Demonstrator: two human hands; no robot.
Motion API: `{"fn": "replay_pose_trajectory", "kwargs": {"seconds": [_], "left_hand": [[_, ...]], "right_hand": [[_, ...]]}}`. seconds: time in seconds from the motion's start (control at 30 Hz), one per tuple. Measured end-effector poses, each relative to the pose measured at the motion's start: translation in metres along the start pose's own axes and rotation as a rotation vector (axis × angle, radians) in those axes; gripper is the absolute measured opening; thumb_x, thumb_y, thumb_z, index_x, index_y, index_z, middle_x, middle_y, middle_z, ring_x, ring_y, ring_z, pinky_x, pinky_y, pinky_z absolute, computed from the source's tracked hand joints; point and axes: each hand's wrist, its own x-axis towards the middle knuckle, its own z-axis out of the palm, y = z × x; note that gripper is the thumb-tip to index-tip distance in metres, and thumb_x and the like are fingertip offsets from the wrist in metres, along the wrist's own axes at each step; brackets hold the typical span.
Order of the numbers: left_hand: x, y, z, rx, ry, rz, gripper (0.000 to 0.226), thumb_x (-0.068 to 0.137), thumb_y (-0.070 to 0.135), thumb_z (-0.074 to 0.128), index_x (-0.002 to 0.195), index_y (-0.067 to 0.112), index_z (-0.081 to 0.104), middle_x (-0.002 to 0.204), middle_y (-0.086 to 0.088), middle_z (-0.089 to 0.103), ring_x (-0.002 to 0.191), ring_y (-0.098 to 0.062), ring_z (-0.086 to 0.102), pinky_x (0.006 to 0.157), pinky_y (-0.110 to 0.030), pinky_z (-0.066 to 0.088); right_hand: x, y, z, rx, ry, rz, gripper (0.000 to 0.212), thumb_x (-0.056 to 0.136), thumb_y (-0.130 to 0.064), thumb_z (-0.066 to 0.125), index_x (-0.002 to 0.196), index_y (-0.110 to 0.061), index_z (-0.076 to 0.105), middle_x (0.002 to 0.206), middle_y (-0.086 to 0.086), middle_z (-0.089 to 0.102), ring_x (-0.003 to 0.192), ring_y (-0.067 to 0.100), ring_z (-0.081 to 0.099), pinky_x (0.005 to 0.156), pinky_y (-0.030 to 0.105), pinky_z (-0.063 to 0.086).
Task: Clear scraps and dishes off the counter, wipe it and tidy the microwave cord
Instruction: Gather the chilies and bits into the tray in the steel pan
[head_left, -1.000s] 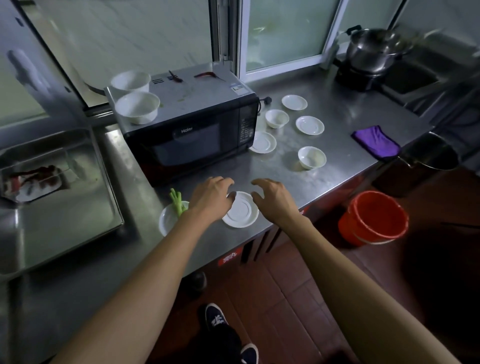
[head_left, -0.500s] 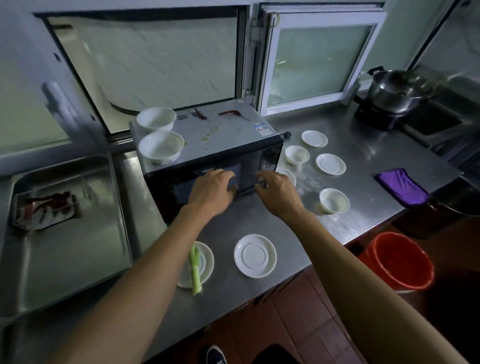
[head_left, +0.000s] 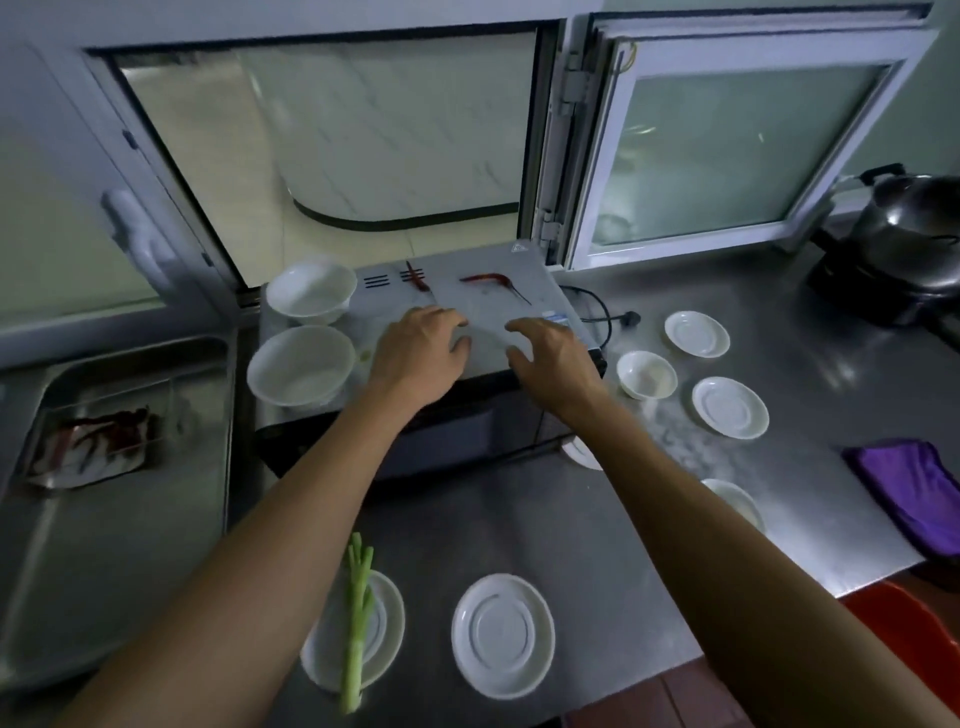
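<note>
While both arms are reaching over the microwave (head_left: 498, 312), the left hand (head_left: 415, 353) and right hand (head_left: 553, 364) are hovering above its top, fingers loosely spread and holding nothing. Two red chilies (head_left: 488, 280) are lying just beyond the fingertips, two white bowls (head_left: 301, 364) are sitting at the left, and the cord (head_left: 597, 312) is trailing across the counter (head_left: 810, 374) behind.

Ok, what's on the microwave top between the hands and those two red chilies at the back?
Nothing: in the head view, bare grey microwave top separates the left hand and right hand from the two red chilies.
</note>
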Motion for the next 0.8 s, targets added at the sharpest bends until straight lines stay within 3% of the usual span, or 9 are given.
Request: {"fn": "replay_pose_trajectory", "kwargs": {"seconds": [0.17,0.4,0.57,0.8], "left_hand": [[0.049,-0.006,0.013,0.053,0.061,-0.133,0.031,0.097,0.031,0.056,0.123,0.019,0.066,0.122,-0.005,0.068,0.111,-0.028,0.06,0.088,-0.042,0.052],[0.091,-0.023,0.026,0.129,0.078,-0.352,0.025,0.092,0.027,0.055,0.108,0.017,0.071,0.111,-0.009,0.067,0.104,-0.033,0.06,0.081,-0.045,0.053],[0.11,-0.034,0.031,0.211,0.036,-0.439,0.032,0.092,0.033,0.053,0.114,0.018,0.071,0.117,-0.007,0.065,0.11,-0.032,0.057,0.079,-0.044,0.052],[0.122,-0.044,0.035,0.251,0.018,-0.485,0.03,0.093,0.035,0.053,0.112,0.02,0.07,0.115,-0.008,0.065,0.112,-0.03,0.056,0.078,-0.043,0.048]], "right_hand": [[0.063,0.034,-0.005,-0.016,-0.047,-0.071,0.038,0.097,-0.018,0.059,0.132,-0.005,0.061,0.135,0.013,0.062,0.122,0.029,0.058,0.103,0.038,0.046],[0.122,0.05,0.006,-0.008,-0.086,-0.133,0.03,0.091,-0.01,0.059,0.119,-0.005,0.068,0.117,0.015,0.069,0.105,0.035,0.063,0.089,0.044,0.054],[0.149,0.048,0.016,-0.011,-0.109,-0.14,0.035,0.095,-0.01,0.057,0.128,-0.008,0.064,0.128,0.013,0.065,0.115,0.03,0.061,0.099,0.044,0.051],[0.171,0.045,0.028,-0.082,-0.177,-0.145,0.034,0.096,-0.011,0.056,0.129,-0.008,0.064,0.125,0.015,0.064,0.114,0.032,0.059,0.098,0.045,0.049]]}}
